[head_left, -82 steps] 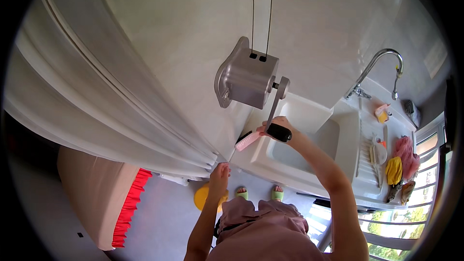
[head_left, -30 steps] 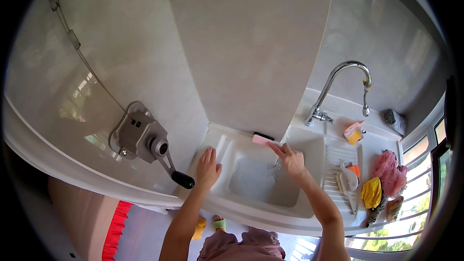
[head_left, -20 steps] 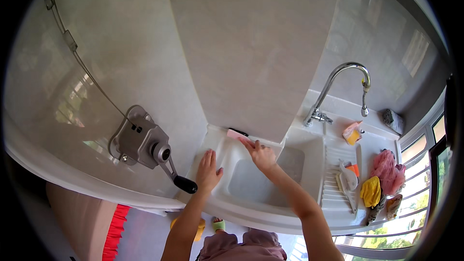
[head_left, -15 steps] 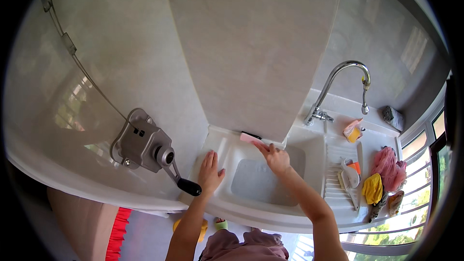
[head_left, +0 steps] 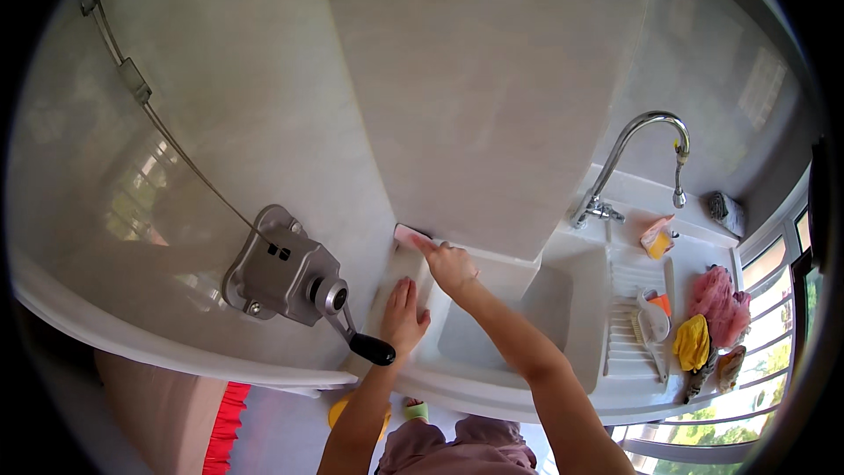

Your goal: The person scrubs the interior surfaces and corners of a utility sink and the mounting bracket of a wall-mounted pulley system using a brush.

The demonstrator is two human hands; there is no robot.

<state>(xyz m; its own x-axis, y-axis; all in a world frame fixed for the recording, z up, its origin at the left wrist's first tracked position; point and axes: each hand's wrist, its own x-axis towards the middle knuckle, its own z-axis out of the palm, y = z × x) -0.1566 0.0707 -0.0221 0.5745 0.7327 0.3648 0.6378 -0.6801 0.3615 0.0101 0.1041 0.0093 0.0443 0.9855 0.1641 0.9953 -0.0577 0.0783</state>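
Note:
My right hand (head_left: pixel 453 270) is closed on a small flat pink scrubber with a dark edge (head_left: pixel 410 235). The scrubber presses into the back left corner of the white sink (head_left: pixel 576 369), where the rim meets the wall. My left hand (head_left: pixel 403 319) lies flat on the sink's left ledge, palm down, fingers stretched out and holding nothing. My right forearm crosses over the basin and hides part of it.
Left of my hands, a grey metal hand crank (head_left: pixel 290 273) juts from the wall. A chrome faucet (head_left: pixel 646 123) arches at the back right. The ridged drainboard holds a white brush (head_left: pixel 651 356), a yellow cloth (head_left: pixel 692 342) and a pink mesh bundle (head_left: pixel 718 306).
My right hand has slid the pink scrubber left along the back rim into the corner. My left hand stays on the ledge; the whole view has shifted slightly.

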